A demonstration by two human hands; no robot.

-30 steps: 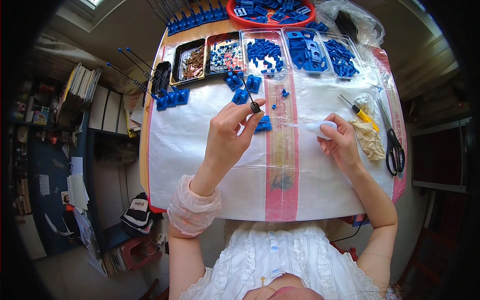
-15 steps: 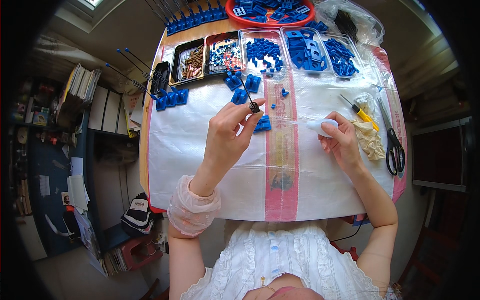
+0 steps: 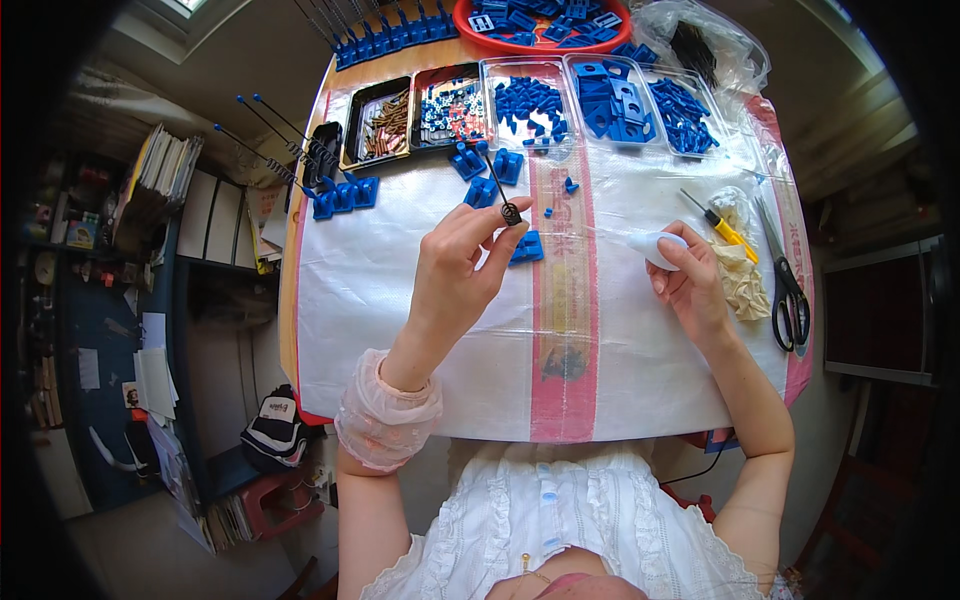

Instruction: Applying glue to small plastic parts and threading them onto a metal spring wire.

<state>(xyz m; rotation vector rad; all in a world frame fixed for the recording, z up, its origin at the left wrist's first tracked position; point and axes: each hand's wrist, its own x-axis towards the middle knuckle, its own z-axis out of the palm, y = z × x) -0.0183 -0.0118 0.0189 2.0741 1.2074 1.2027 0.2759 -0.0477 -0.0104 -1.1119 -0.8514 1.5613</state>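
Note:
My left hand (image 3: 455,280) is raised over the white table cover (image 3: 400,300) and pinches a thin black rod with a small coil at its lower end (image 3: 500,190). A small blue plastic part (image 3: 527,247) lies on the cover just right of that hand's fingertips. My right hand (image 3: 690,285) rests on the cover with its fingers around a small white rounded object (image 3: 655,248). More blue parts (image 3: 485,170) lie beyond the left hand.
Trays of copper pieces (image 3: 383,125), mixed small parts (image 3: 452,105) and blue parts (image 3: 610,100) line the far edge, with a red bowl (image 3: 545,20) behind. A yellow-handled screwdriver (image 3: 722,222), crumpled cloth (image 3: 742,275) and black scissors (image 3: 785,290) lie at right. Shelves stand left.

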